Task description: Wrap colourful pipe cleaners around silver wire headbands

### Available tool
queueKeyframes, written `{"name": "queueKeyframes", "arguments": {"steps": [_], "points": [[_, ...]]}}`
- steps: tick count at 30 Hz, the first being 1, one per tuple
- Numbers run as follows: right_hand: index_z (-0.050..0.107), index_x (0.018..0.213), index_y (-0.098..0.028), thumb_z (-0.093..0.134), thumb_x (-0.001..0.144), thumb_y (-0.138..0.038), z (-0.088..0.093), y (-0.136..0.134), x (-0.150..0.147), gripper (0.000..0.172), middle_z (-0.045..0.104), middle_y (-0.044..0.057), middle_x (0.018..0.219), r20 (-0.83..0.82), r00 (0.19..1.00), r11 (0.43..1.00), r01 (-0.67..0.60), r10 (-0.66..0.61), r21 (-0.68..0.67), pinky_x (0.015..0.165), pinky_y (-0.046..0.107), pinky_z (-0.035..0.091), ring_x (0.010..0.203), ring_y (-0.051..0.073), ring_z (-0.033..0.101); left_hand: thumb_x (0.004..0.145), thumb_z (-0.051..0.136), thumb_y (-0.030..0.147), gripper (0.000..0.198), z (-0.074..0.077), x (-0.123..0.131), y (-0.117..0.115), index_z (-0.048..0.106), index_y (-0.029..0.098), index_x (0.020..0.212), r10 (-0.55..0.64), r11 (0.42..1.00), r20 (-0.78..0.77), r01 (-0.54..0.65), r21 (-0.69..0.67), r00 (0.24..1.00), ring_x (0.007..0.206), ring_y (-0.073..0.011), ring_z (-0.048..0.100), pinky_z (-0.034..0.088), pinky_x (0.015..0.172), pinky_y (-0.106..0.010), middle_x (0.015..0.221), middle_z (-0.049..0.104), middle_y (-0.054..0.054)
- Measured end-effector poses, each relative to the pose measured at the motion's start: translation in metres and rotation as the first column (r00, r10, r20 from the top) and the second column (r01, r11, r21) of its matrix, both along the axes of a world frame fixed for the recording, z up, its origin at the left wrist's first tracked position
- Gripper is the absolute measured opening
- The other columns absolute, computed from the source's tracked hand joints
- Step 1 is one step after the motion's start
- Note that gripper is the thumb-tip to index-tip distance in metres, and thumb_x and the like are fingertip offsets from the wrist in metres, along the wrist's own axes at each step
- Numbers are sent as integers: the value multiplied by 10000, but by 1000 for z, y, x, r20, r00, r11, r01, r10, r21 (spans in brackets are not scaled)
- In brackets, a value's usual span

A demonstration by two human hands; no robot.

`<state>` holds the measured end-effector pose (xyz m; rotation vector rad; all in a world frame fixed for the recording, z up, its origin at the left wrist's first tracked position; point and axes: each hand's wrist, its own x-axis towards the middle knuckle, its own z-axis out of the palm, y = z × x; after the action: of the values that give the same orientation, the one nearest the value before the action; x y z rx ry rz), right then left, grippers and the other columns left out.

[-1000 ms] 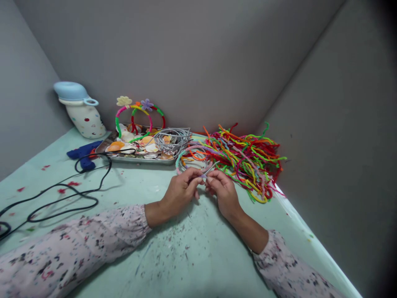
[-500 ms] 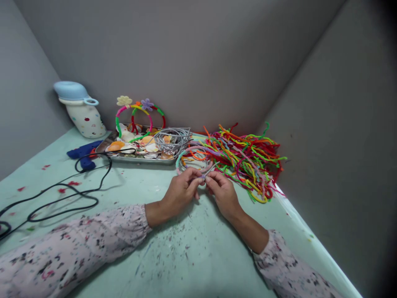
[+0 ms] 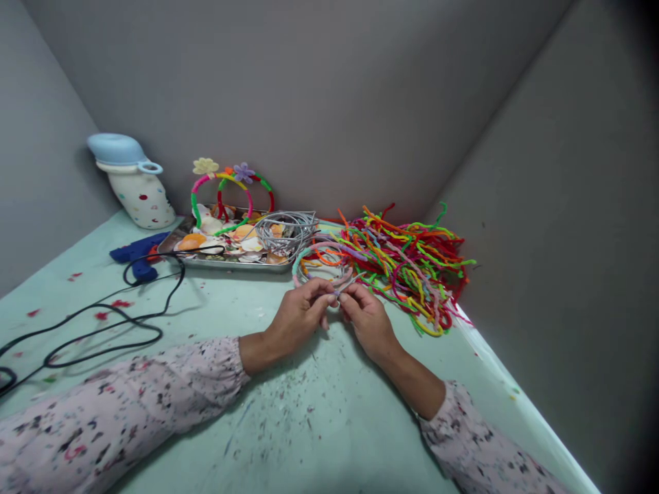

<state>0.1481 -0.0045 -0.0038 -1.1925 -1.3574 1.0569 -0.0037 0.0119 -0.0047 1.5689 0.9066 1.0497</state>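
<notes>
My left hand (image 3: 301, 312) is closed in a pinch on the near side of a pastel hoop (image 3: 296, 263), which is wrapped in mint, pink and lavender fuzzy stem. Facing it, my right hand (image 3: 371, 321) pinches the same spot, fingertips almost touching those of the left. Thin grey wire ends (image 3: 354, 278) stick out above the right fingers. A small lavender bit shows between the fingertips; the exact join is hidden by them. Behind the hoop lies a heap of bright pipe cleaners (image 3: 412, 254).
A metal tray (image 3: 241, 265) holds shells, a grey wire coil (image 3: 288, 230) and two upright colourful hoops with flowers (image 3: 244, 172). On the left are a blue glue gun (image 3: 136, 250), its black cord (image 3: 103, 305) and a white bottle (image 3: 141, 199) with a blue lid. Grey walls enclose the table.
Both hands stay pinched at the same place on the hoop. The hoop's near side and the grey wire ends have shifted very slightly.
</notes>
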Motion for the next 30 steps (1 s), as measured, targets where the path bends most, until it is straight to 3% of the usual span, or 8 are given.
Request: {"name": "queueKeyframes", "arguments": {"steps": [13, 17, 19, 30], "points": [[619, 807, -190, 585, 833, -328, -2, 2, 0, 145, 503, -40, 605, -23, 1000, 1000, 19, -19, -24, 513, 249, 340, 542, 120, 421, 885, 539, 268, 119, 0, 1, 0, 592, 170, 927, 12, 1000, -11, -12, 0, 1000, 451, -72, 534, 412, 460, -189, 651, 605, 33], [588, 926, -214, 638, 821, -357, -5, 0, 1, 184, 539, -44, 699, -163, 980, 993, 114, -110, 15, 515, 237, 356, 563, 112, 444, 882, 546, 266, 116, 1, 2, -1, 578, 174, 944, 38, 999, 12, -38, -9, 999, 451, -62, 547, 422, 450, -188, 746, 633, 20], [575, 867, -221, 617, 849, -390, -7, -1, 2, 175, 505, -52, 654, -190, 969, 984, 170, -158, 49, 510, 239, 352, 552, 113, 431, 880, 551, 266, 117, 1, 2, -1, 575, 175, 947, 54, 999, 16, -54, -2, 998, 451, -56, 555, 420, 442, -187, 802, 645, 12], [621, 761, -196, 588, 857, -451, -4, -4, 1, 275, 483, -35, 579, -9, 990, 990, 141, -141, 6, 492, 262, 329, 526, 130, 416, 876, 564, 276, 125, 0, 2, 1, 600, 166, 924, 44, 998, -8, -44, 42, 999, 454, -73, 542, 426, 456, -197, 696, 606, 28]]}}
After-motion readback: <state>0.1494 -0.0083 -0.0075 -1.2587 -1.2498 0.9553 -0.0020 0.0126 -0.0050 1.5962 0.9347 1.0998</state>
